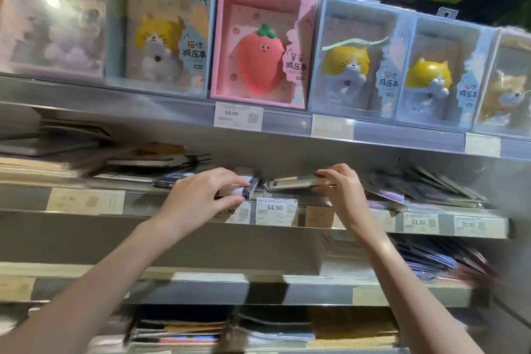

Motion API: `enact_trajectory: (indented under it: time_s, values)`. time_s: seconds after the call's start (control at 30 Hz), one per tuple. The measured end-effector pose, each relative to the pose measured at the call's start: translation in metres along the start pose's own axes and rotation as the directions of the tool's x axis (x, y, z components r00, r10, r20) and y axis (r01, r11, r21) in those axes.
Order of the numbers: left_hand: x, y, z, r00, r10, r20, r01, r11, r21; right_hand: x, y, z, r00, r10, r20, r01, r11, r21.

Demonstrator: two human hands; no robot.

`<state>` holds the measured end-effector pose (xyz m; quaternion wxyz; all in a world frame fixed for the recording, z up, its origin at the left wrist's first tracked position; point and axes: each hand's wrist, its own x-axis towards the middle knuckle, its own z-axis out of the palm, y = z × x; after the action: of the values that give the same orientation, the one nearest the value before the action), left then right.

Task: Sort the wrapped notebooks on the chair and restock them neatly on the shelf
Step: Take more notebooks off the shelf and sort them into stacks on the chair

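Observation:
Both my hands reach up to the middle shelf (178, 214), whose front rail carries price tags. My left hand (201, 195) grips a small wrapped notebook (249, 187) with a dark edge, thumb below and fingers on top, at the shelf's front lip. My right hand (342, 187) pinches a flat wrapped notebook (296, 181) with a pale edge, held level just above the shelf, right of the first one. The two notebooks sit almost end to end above the 34.90 tag (274, 208). The chair is out of view.
Boxed squishy-toy notebooks, cats (161, 34) and a strawberry (260, 57), line the top shelf. Flat notebooks (155, 161) lie stacked left on the middle shelf, and slanted wrapped ones (425, 184) lie right. More stacks (178, 330) fill the lower shelves.

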<state>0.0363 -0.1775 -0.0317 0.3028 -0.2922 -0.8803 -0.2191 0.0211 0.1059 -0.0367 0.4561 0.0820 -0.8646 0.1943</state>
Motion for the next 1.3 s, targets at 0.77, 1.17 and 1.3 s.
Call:
enact_trajectory:
  time_s: [0.77,1.17,1.3]
  values:
    - [-0.026,0.007,0.026,0.909,-0.415,0.036,0.383,0.798,-0.466,-0.074,-0.075,0.001,0.906,0.418,0.069,-0.419,0.857,0.3]
    - [-0.001,0.044,0.032,0.73,-0.682,0.043,0.384,0.357,-0.852,-0.054,-0.097,0.013,0.858,0.514,0.004,-0.4,0.662,0.634]
    - [-0.009,0.042,0.024,0.732,-0.68,0.033,0.328,0.309,-0.893,-0.063,-0.102,0.004,0.869,0.492,-0.049,-0.371,0.715,0.593]
